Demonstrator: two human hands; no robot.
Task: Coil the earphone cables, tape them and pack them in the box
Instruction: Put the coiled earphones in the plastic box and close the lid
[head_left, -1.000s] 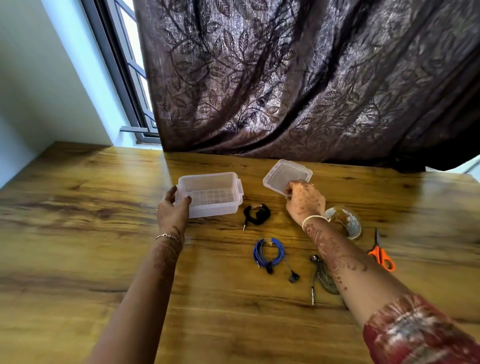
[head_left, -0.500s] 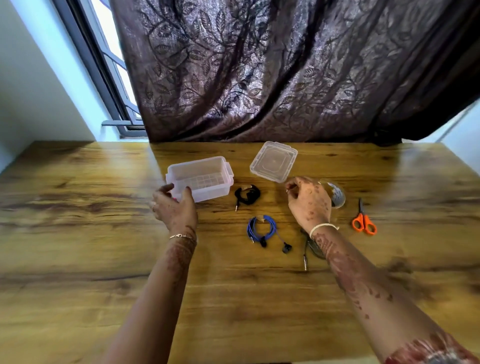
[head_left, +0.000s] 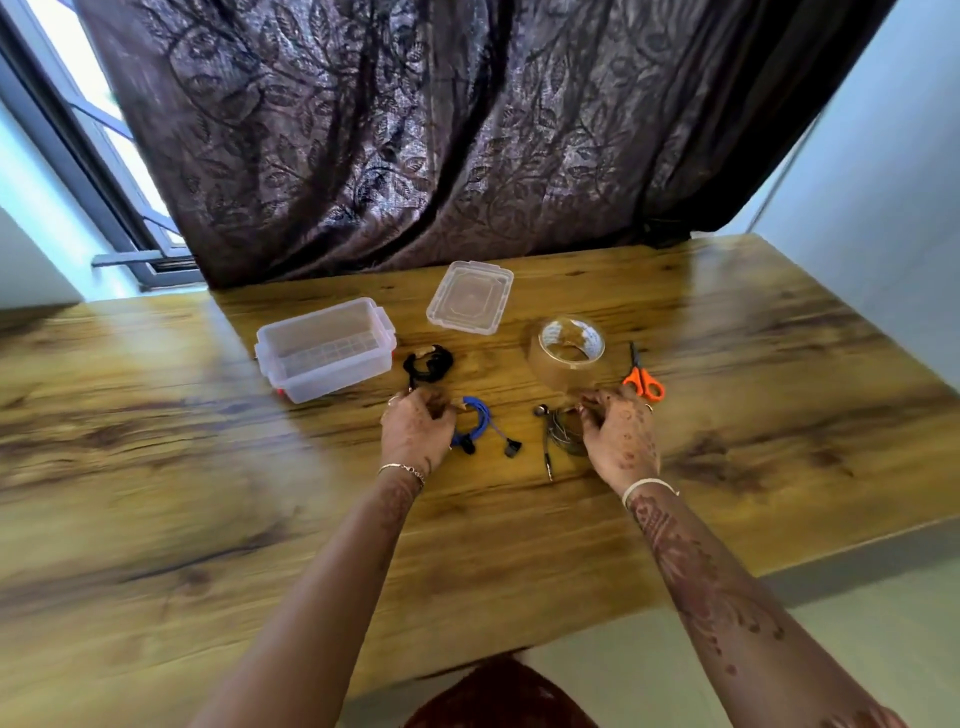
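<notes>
Wooden desk, head view. Clear rectangular plastic box sits open toward the far edge, left of centre, nothing visible inside. Its clear flat plastic lid lies apart, right of the box and closer to the far edge. Small black earphone cable coil lies just beside the box's right end. Blue earphone cable coil lies nearer the front edge than the black one, with a loose earbud trailing to its right. Left hand is on the blue coil's left side, fingers curled round the cable, gripping it. Grey earphone cable coil lies right of the blue one, apart from it, jack plug pointing to the front edge. Right hand covers the grey coil's right side with fingers bent down onto it; cannot tell whether they pinch the cable or only touch it. Hands well apart. Clear brown roll of packing tape lies flat just beyond the grey coil. Orange-handled scissors lie right of the tape, blades toward the far edge. Dark leaf-patterned curtain hangs behind the far edge.
</notes>
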